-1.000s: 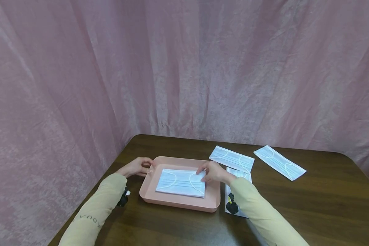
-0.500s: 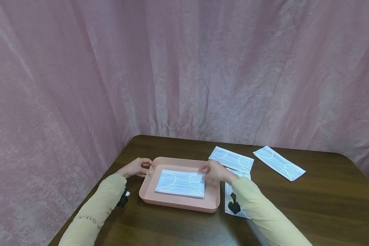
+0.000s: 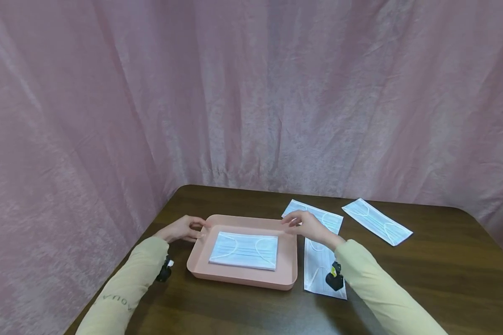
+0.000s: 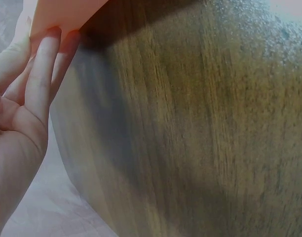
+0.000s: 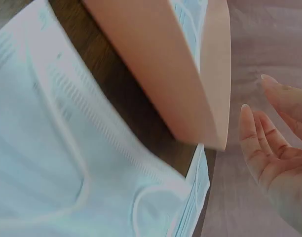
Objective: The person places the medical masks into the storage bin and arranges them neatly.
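Observation:
A pale pink rectangular tray lies on the table, with blue pleated face masks stacked flat inside it. My left hand pinches the tray's left rim; in the left wrist view the thumb is at the edge and the fingers lie against the outer wall. Above the tray's far right corner hovers my right hand, its fingers loosely bent with nothing between them. In the right wrist view those fingers are apart from the tray wall. Beneath the right hand and wrist, two loose masks overlap.
Another face mask lies slantwise toward the back right of the brown wooden table. A pink curtain hangs behind the table's back edge and along its left side.
My right hand has left the mask stack and moved right to the tray's far right corner, uncovering more of the upright-lying loose mask. The left hand stays on the rim.

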